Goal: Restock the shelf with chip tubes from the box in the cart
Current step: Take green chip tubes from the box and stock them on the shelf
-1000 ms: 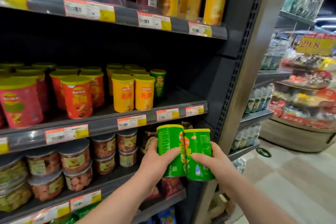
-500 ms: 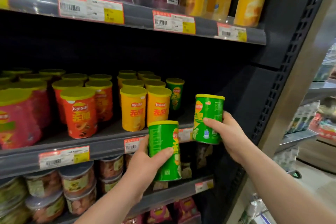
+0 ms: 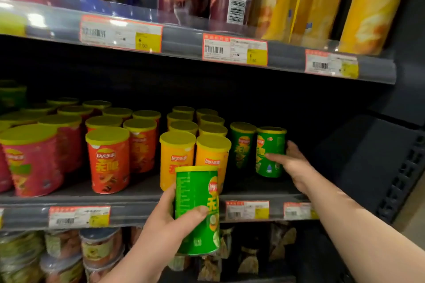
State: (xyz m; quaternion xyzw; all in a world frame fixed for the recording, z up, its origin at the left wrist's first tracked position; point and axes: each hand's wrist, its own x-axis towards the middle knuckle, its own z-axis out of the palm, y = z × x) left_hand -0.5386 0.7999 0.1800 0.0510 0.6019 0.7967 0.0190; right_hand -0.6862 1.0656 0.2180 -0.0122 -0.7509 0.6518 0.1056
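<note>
Vs half a sec ago: R hand [image 3: 293, 165] has moved its green tube [image 3: 271, 145] from out front of the shelf edge onto the middle shelf [image 3: 142, 210]. It's at the far right, just beside the lone green tube [image 3: 242, 145] already standing there, right of the yellow tubes [image 3: 177, 156]. Tube is upright; base looks on the deck or just above, can't tell which. R grip not let go yet: thumb across the front label, fingers round the back, wrapped close on the tube.

L hand [image 3: 167, 225] has come up a bit too. Its second green tube [image 3: 195, 202] is now in front of the shelf lip and price strip, not on the shelf. Thumb + fingers curl tight round the lower half, tube upright.

Meaning: 1st of the pair is about placed and the green row starts to fill. Prob next: R lets go, then the L tube goes in front or beside. Box + cart out of view, so can't judge how many are left.
</note>
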